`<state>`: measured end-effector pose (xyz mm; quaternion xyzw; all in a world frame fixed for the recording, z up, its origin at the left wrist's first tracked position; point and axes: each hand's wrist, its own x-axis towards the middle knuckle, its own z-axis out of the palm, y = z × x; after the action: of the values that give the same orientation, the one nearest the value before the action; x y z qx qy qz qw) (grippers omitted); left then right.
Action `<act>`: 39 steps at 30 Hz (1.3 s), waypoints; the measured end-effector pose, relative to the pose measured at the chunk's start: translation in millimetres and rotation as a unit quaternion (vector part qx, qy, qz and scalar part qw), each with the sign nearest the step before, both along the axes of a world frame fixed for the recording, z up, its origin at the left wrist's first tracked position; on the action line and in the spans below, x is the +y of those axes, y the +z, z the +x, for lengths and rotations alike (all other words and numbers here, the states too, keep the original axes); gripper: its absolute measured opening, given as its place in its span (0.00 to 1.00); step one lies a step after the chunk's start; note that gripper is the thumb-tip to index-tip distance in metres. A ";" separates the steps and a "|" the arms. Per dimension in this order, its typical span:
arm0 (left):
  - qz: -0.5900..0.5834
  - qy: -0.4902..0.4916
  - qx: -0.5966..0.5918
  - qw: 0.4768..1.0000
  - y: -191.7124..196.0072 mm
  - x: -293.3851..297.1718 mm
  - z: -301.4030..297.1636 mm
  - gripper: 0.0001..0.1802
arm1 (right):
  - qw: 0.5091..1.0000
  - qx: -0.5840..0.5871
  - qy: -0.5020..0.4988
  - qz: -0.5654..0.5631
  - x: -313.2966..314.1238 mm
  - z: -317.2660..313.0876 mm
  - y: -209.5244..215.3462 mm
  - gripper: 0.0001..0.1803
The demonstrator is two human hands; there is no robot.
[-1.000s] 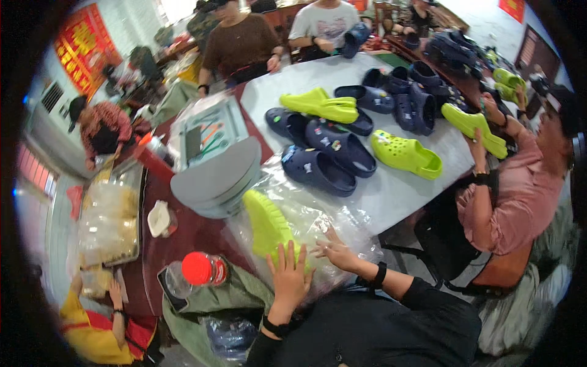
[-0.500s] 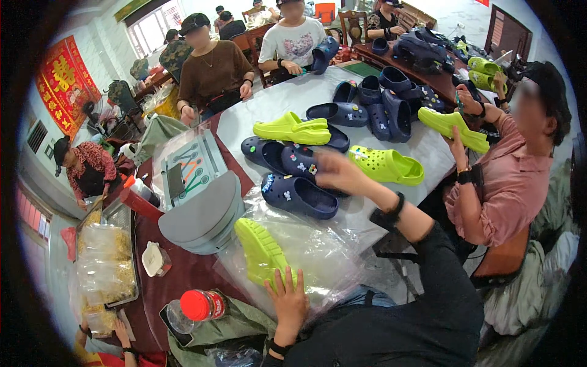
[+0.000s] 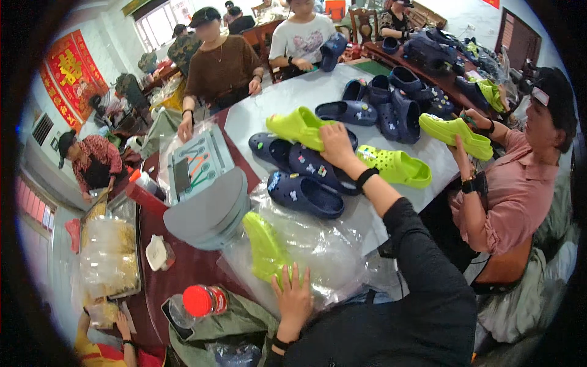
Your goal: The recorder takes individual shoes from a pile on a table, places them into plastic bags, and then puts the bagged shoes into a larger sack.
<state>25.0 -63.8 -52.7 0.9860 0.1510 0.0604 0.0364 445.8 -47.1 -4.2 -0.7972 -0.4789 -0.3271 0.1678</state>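
Observation:
My right hand (image 3: 338,144) is closed on the heel end of a lime-green clog (image 3: 293,126), tilted above several navy clogs. My left hand (image 3: 295,298) lies with fingers spread against a second lime-green clog (image 3: 264,244), which rests sole up in a clear plastic bag (image 3: 318,257). Between my arms sits a navy clog (image 3: 306,196) with small charms; another navy clog (image 3: 315,165) is just behind it, partly covered. A lime-green clog (image 3: 394,165) with charms stands on the white tabletop (image 3: 367,223), right of my right hand.
A grey machine with a curved front (image 3: 205,211) stands left of the bag. Near the front are a red-lidded jar (image 3: 205,300) and a white tub (image 3: 159,254). On the right, a co-worker holds a lime-green clog (image 3: 455,134). More navy clogs (image 3: 391,110) crowd the far side.
My right hand has moved back from over the navy clogs and taken hold of the lime-green clog lying on them, tilting it. My left hand stays at the bagged clog.

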 end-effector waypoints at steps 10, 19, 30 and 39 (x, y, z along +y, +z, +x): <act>-0.036 0.001 -0.060 0.998 -2.5 20.8 18.8 0.31 | 0.674 0.634 0.257 0.279 -229.9 -132.6 106.0 0.48; -0.306 -0.011 -0.156 0.939 11.6 27.0 15.0 0.24 | 0.585 0.801 0.127 0.008 -352.0 -176.8 88.5 0.39; -0.171 -0.028 -0.181 0.968 17.9 -9.0 21.2 0.30 | 0.924 0.382 -0.001 0.005 -264.8 -319.3 16.2 0.32; -0.112 -0.047 -0.158 0.980 30.3 -19.2 14.8 0.29 | 0.905 0.402 0.136 0.034 -196.1 -312.7 -51.6 0.40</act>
<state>39.8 -83.0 -22.4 0.9597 0.1029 0.1962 0.1730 133.1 -243.2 -55.7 -0.7822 -0.4629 0.0312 0.4158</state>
